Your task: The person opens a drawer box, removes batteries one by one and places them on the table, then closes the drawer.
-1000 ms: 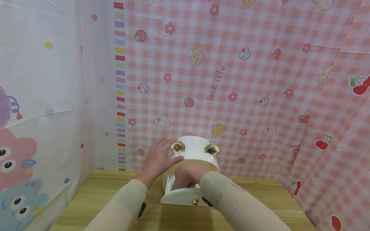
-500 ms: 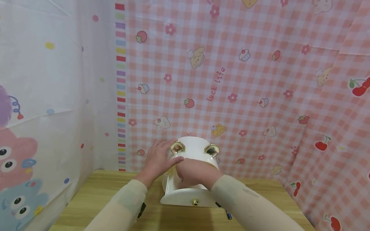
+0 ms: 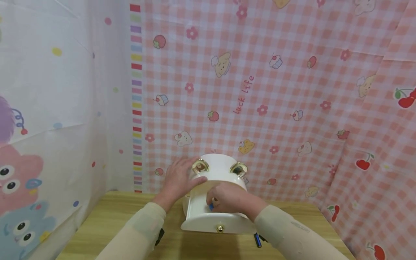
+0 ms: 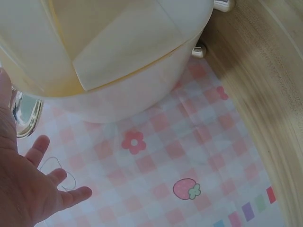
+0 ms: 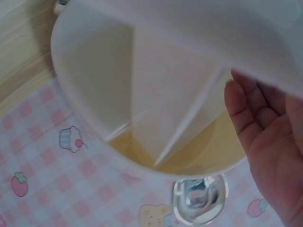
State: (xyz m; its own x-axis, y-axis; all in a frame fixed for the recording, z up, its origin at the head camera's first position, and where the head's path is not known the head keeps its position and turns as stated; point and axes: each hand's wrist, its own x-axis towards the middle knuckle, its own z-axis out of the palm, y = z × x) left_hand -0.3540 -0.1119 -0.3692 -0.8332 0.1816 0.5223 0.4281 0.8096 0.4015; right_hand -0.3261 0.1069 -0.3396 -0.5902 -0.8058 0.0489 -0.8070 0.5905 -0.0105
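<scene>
Storage box [image 3: 218, 165], bottom centre, looks light, stiff, kinda slick; I'd grip both sides. Left hand [image 3: 178, 180] rests spread against it; right hand [image 3: 229, 197], curled in its opening, seems to pinch a small blue thing [image 3: 211, 207].

A box [image 3: 218, 169] sits on a table [image 3: 113, 216], a sheet [image 3: 260, 94] hanging just behind it.
The left hand [image 3: 180, 177] lies along the box's left side, beside the left fitting [image 3: 200, 166], the right fitting [image 3: 238, 169] opposite. The right hand [image 3: 230, 198] is in the front opening [image 3: 199, 200], a small item [image 3: 211, 207] in its grip. Below, a knob [image 3: 220, 228] sits mid-front; another object [image 3: 258, 240] lies on the table to the right.
</scene>
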